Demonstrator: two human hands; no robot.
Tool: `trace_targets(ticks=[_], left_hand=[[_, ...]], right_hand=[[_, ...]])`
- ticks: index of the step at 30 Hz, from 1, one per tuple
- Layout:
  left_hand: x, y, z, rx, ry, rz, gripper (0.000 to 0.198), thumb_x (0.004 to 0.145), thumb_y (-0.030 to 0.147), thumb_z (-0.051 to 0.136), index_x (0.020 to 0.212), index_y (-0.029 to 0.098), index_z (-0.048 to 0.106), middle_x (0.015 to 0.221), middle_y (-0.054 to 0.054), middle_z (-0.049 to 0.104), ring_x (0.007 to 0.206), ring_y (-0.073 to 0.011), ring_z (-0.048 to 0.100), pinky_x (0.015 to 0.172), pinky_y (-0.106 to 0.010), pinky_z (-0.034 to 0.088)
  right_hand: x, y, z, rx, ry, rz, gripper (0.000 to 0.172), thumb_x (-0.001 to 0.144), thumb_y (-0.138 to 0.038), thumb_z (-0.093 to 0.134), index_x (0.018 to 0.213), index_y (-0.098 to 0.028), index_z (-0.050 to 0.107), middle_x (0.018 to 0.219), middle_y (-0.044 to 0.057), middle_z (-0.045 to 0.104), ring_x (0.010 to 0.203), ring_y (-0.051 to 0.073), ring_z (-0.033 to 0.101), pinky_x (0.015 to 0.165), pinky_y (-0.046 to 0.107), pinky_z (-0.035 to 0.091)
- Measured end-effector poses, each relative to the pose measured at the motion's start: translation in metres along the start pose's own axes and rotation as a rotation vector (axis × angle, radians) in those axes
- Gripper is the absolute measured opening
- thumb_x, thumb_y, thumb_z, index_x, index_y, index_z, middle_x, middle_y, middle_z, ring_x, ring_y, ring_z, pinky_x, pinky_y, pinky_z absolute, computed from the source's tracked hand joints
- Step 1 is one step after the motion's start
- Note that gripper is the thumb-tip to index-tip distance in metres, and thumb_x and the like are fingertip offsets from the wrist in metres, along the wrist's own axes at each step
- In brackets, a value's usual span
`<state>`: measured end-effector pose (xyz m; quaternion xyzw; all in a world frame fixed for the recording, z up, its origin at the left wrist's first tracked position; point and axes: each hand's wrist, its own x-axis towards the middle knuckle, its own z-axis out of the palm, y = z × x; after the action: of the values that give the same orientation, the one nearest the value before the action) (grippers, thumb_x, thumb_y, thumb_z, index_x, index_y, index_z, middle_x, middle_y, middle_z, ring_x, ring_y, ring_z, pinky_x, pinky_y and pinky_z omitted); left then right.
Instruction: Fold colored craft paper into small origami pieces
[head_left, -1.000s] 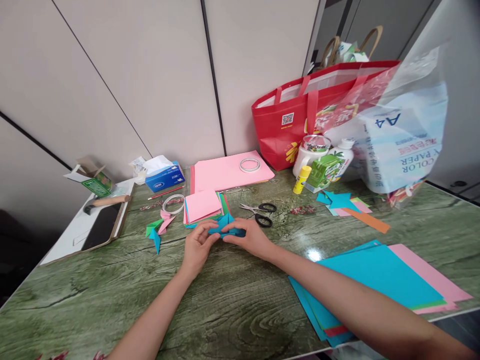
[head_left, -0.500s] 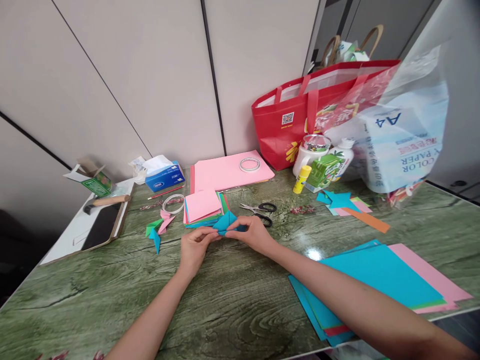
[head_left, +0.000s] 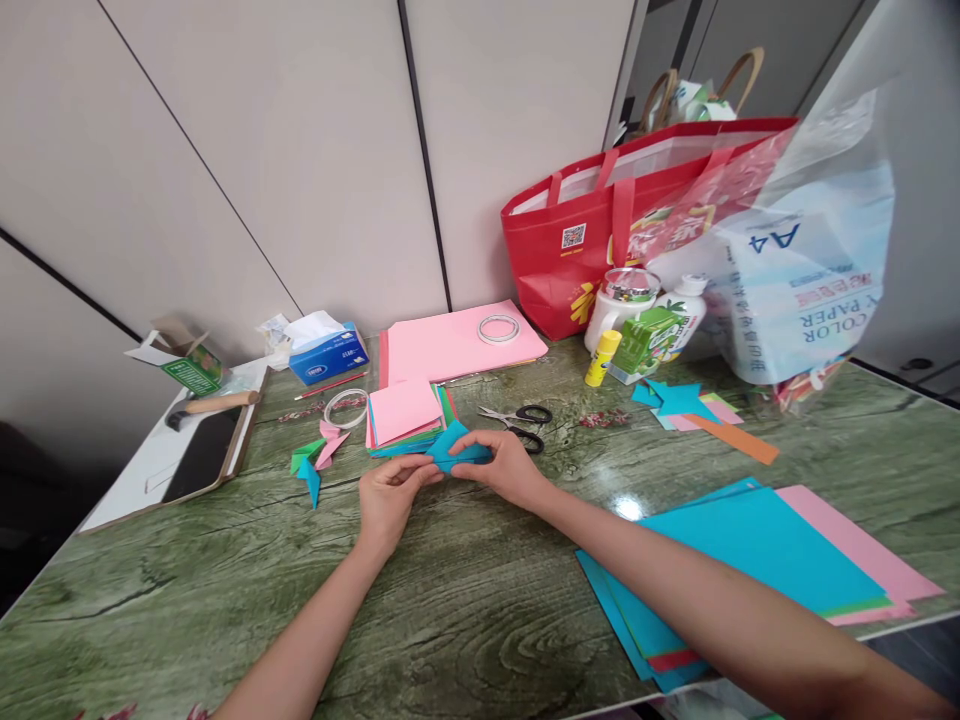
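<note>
Pinches folded blue paper (head_left: 447, 449) in grip of left hand (head_left: 385, 502) and right hand (head_left: 507, 472), near front-right corner of square paper stack (head_left: 406, 412); has scissors (head_left: 516, 418) right of stack, folded pieces (head_left: 330, 448) left.

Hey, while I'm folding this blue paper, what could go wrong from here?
The crease might come out crooked: your left hand and right hand both pinch the blue paper, and uneven pressure could skew it.

Your right hand could brush the scissors, which lie just beyond it.

The stack of square papers sits right behind the fold, so a nudge might scatter it.
</note>
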<state>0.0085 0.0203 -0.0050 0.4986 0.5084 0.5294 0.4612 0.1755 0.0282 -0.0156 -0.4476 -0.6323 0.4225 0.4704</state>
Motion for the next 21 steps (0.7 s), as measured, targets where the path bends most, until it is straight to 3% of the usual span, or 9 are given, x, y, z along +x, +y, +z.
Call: trace_targets(ticks=[21], left_hand=[[0.0012,0.0007,-0.0010,-0.184,0.007,-0.104,0.023,0.049,0.022,0.077,0.068,0.013,0.067,0.062,-0.002,0.070,0.057,-0.0191,0.066,0.068,-0.036,0.056]], right_hand=[[-0.0002,-0.0003,-0.0009,-0.008,-0.011,0.017,0.020,0.063,-0.029,0.068,0.076,-0.015,0.069,0.075,0.003,0.069,0.068,0.018,0.060,0.062,0.026,0.043]])
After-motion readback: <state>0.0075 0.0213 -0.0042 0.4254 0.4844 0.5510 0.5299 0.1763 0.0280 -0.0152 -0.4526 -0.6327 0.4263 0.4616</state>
